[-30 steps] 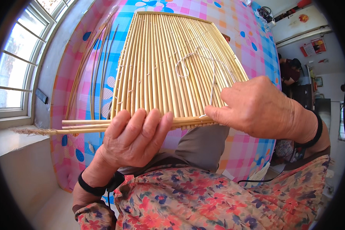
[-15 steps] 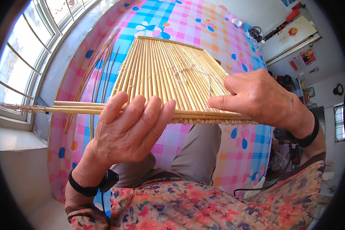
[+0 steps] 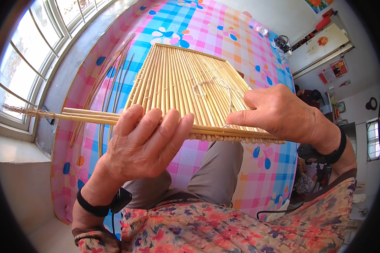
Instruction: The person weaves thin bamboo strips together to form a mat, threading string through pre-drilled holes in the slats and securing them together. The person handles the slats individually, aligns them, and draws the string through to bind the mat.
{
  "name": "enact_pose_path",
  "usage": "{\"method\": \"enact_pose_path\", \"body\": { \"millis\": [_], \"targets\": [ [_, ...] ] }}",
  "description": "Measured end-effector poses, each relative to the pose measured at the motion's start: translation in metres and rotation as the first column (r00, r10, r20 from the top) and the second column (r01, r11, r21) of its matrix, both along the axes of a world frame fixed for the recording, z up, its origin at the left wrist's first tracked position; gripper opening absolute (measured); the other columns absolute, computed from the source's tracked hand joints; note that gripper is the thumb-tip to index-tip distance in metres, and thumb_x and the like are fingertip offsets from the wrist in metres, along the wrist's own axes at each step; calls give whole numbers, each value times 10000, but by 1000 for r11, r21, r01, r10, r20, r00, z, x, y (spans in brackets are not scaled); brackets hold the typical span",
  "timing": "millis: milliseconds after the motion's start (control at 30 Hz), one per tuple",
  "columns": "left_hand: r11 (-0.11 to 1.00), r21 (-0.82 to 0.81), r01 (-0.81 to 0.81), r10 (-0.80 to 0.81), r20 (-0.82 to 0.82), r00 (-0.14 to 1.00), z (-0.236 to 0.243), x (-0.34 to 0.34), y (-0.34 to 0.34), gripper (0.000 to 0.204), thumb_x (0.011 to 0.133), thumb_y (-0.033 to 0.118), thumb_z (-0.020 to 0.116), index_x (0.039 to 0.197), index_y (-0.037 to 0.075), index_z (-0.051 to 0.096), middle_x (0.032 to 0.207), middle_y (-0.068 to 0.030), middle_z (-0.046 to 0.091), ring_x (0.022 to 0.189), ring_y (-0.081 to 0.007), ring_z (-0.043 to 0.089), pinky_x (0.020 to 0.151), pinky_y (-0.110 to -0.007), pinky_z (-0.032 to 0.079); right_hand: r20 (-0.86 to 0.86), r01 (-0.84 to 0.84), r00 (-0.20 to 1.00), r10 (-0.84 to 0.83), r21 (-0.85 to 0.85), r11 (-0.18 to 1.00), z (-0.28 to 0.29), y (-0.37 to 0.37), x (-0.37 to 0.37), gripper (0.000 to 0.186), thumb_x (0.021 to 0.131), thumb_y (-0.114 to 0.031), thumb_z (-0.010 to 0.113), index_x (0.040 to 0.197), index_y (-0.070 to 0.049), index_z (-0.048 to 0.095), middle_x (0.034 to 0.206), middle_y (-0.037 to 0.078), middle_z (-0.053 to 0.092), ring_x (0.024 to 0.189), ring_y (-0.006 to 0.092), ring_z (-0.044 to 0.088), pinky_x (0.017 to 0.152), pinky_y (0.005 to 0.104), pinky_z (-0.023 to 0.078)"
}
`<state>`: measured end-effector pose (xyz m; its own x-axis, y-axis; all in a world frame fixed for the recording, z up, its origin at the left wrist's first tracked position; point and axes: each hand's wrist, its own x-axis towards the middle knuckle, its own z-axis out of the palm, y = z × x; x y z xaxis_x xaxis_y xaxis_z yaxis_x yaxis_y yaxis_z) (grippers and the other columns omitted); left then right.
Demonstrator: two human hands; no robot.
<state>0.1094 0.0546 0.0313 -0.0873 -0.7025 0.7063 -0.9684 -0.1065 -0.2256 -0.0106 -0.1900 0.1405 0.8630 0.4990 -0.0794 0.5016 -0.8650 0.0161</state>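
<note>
A flat panel of straw-coloured stalks point(image 3: 177, 80), laid side by side and tied together, is held up before me. Along its near edge lie a few loose long stalks point(image 3: 86, 116), one with a feathery seed head jutting out toward the window. My left hand point(image 3: 143, 141) is closed over these stalks and the panel's near edge, fingers on top; its thumb is hidden. At the near right edge my right hand point(image 3: 278, 111) grips the panel, thumb pressed on top and the other fingers underneath out of sight. A white string point(image 3: 217, 82) lies looped across the panel, one end running down by my right thumb.
Several thin loose stalks point(image 3: 99, 97) lie on the checked, flowered sheet point(image 3: 257, 38) to the left. Beyond them are a window ledge and a barred window point(image 3: 33, 55). A dark bag point(image 3: 281, 42) sits at the far right edge of the sheet.
The near-edge stalks have shifted slightly to the right and sit closer against the panel's edge. The panel tips a little and drops slightly; both hands keep their grip.
</note>
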Motion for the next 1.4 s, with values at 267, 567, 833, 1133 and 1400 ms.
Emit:
{"method": "enact_pose_path", "body": {
  "millis": [267, 567, 833, 1133, 1400],
  "targets": [
    [1000, 6, -1, 1, 0, 1000, -8, -5, 4, 338, 805, 175, 638, 1110, 32, 655, 976, -51, 599, 837, -182, 541, 711, -361, 436, -6, -4, 1000, 4, 48, 999, -14, 3, -2, 234, 784, -116, 658, 1008, -178, 687, 678, 53, 474, 597, 218, 578, 495, 334, 461],
    [1000, -6, 8, -8, 4, 1000, -15, -10, 6, 320, 805, 182, 645, 1094, 46, 670, 963, -46, 595, 842, -192, 534, 718, -364, 440, -13, -10, 1000, 11, 105, 994, -26, 4, -8, 275, 789, -107, 686, 1050, -192, 699, 652, 38, 431, 548, 190, 529, 453, 322, 427],
    [1000, 22, 5, -4, -11, 1000, -17, -11, 9, 300, 818, 179, 633, 1086, 48, 668, 974, -44, 591, 857, -198, 537, 722, -370, 443, -6, -8, 1000, 9, 141, 990, -33, 4, -10, 304, 768, -96, 685, 1058, -186, 684, 648, 41, 417, 546, 196, 526, 453, 327, 427],
    [998, 58, -14, 15, -24, 1000, -21, -21, 16, 293, 828, 183, 620, 1093, 66, 671, 985, -41, 593, 866, -202, 547, 736, -378, 454, -87, 23, 996, -10, 155, 988, -38, 15, -15, 163, 816, -123, 601, 977, -134, 627, 704, 84, 505, 640, 258, 620, 535, 358, 503],
    [998, 59, 1, -1, -10, 1000, -19, -23, 12, 290, 841, 186, 612, 1100, 68, 670, 990, -45, 594, 861, -200, 553, 738, -374, 462, -39, 40, 999, -35, 132, 990, -45, 26, -18, 140, 813, -128, 597, 952, -121, 610, 738, 79, 502, 674, 247, 629, 532, 346, 507]
  ]
}}
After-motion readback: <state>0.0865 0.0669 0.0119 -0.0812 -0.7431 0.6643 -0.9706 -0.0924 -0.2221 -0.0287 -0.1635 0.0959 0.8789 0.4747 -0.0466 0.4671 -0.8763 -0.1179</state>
